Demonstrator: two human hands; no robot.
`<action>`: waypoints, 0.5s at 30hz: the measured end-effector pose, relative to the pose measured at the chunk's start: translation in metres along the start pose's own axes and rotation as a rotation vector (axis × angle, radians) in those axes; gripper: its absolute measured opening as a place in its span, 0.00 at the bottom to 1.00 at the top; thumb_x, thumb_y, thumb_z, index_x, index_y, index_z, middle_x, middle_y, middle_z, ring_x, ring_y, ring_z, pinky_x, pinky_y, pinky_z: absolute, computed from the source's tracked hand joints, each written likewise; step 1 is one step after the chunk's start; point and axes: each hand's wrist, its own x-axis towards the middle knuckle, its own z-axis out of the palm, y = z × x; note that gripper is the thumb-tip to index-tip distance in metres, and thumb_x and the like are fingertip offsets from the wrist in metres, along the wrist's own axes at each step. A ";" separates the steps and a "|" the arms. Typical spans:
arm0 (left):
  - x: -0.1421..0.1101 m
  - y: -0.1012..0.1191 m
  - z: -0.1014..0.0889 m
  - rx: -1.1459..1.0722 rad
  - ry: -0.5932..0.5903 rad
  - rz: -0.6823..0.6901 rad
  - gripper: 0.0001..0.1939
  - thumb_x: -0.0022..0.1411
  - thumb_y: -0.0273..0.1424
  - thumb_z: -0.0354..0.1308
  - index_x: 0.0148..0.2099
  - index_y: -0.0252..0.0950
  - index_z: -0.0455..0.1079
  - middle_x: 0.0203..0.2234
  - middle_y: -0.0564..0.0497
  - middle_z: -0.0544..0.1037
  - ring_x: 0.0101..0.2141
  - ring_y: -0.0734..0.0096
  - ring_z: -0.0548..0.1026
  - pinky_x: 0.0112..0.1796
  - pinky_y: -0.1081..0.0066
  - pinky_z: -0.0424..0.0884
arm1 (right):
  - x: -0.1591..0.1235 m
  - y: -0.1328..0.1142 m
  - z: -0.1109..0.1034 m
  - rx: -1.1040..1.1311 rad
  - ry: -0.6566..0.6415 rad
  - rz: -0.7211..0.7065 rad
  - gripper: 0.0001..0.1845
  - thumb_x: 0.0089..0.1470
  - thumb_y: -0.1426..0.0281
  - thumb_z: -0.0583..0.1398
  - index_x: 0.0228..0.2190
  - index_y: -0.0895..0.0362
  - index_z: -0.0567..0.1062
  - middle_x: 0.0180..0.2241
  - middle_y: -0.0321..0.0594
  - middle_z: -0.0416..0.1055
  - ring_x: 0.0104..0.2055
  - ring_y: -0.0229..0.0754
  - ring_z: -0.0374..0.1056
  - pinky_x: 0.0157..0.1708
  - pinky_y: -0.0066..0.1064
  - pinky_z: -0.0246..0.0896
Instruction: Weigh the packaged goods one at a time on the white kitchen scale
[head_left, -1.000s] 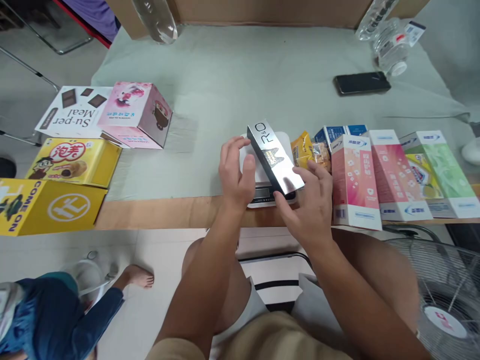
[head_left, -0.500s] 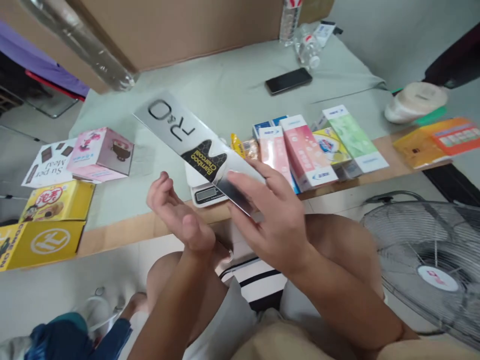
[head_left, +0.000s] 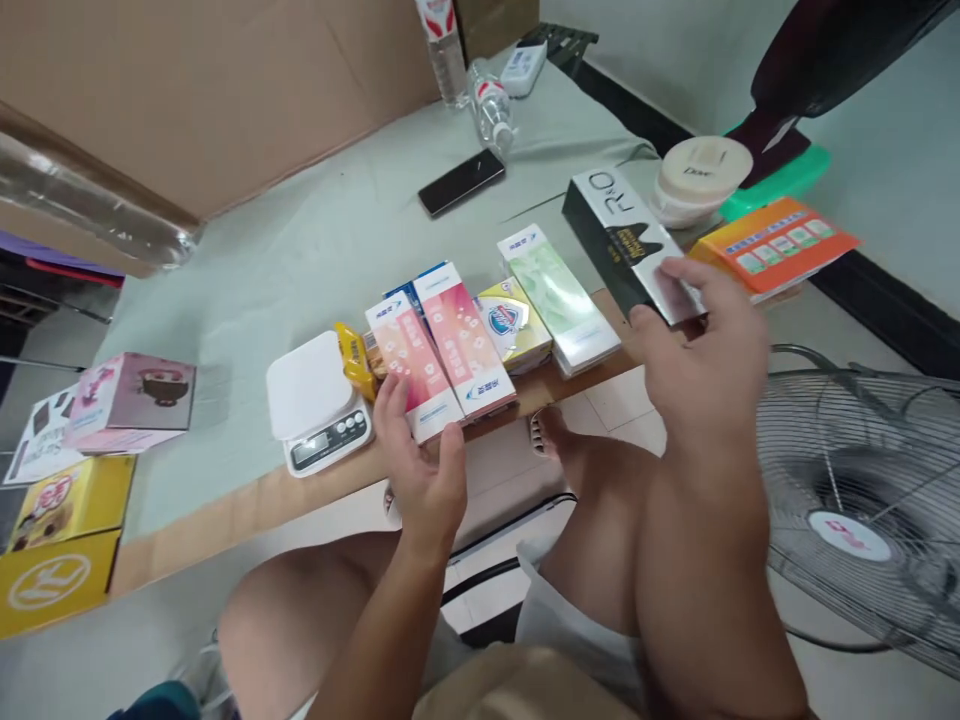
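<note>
My right hand (head_left: 701, 360) grips the near end of a silver and black toothpaste box (head_left: 626, 235) marked R&O and bamboo charcoal, thumb on one side and fingers on the other. The box is held tilted over the right part of the table edge. My left hand (head_left: 424, 470) has its fingers and thumb apart around the near end of a pink-and-white box (head_left: 412, 365); its fingertips overlap the left edge, and firm contact is unclear. Beside that lie another pink box (head_left: 465, 335), a yellow soap box (head_left: 514, 325) and a green-and-white box (head_left: 562, 300).
A white kitchen scale (head_left: 311, 390) and a yellow packet (head_left: 356, 362) are left of the pink boxes. Behind lie a phone (head_left: 461, 183) and plastic bottles (head_left: 491, 105). A Dove tub (head_left: 697, 175) and orange packet (head_left: 780, 245) sit at right, above a fan (head_left: 862, 510).
My right hand has carried the toothpaste box to the right, over the table's right part. My left hand has moved to the near end of a pink box. The view has shifted right.
</note>
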 end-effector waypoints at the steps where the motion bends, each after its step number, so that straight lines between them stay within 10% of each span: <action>1: 0.000 0.001 0.000 0.035 -0.004 -0.004 0.30 0.71 0.41 0.60 0.71 0.42 0.64 0.71 0.39 0.64 0.73 0.50 0.60 0.73 0.51 0.54 | 0.002 0.005 0.002 -0.010 -0.010 0.036 0.24 0.52 0.67 0.64 0.53 0.52 0.79 0.53 0.48 0.78 0.55 0.54 0.77 0.57 0.56 0.74; 9: 0.052 0.063 0.004 -0.020 -0.133 0.280 0.29 0.69 0.36 0.59 0.70 0.51 0.66 0.68 0.48 0.68 0.72 0.50 0.61 0.74 0.46 0.54 | 0.010 0.009 0.005 -0.171 -0.106 0.276 0.23 0.50 0.73 0.65 0.49 0.52 0.83 0.51 0.47 0.80 0.51 0.52 0.78 0.56 0.52 0.75; 15: 0.176 0.113 0.114 0.349 -0.727 0.253 0.18 0.62 0.37 0.63 0.54 0.44 0.78 0.54 0.45 0.80 0.58 0.48 0.76 0.63 0.55 0.69 | 0.008 0.005 0.003 -0.209 -0.260 0.305 0.28 0.52 0.74 0.63 0.55 0.52 0.80 0.57 0.48 0.77 0.59 0.56 0.74 0.64 0.57 0.67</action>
